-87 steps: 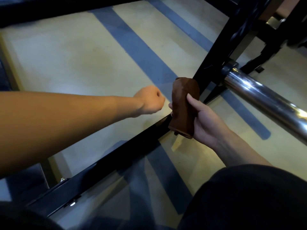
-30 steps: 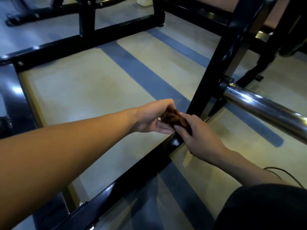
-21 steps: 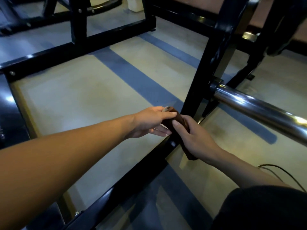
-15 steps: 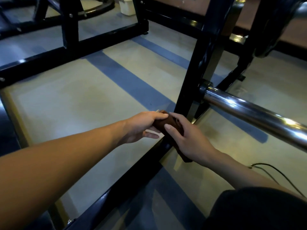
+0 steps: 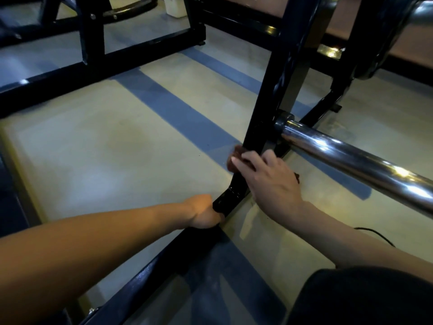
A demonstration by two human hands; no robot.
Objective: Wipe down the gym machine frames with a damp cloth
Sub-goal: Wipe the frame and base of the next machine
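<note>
Black steel tubing forms the far-left frame, a low rail with short posts running across the pale floor, which carries blue stripes. Near left, the left forearm extends toward centre. The left hand rests against the near base rail, fingers curled round the rail at the point where it meets the upright; the fingertips are hidden behind the tube. The base rail runs diagonally from the near left edge up to that joint. At centre, the black upright post rises from the joint toward the far edge. The brown cloth sits pressed against the lower part of this post, just above the joint, its edge blurred. The right hand covers the cloth, fingers bent over it and holding it on the post face. Right of the post, a chrome bar projects from a collar toward the near right. A thin black cable lies on the floor beyond the right forearm. A dark trouser knee fills the near right corner.
</note>
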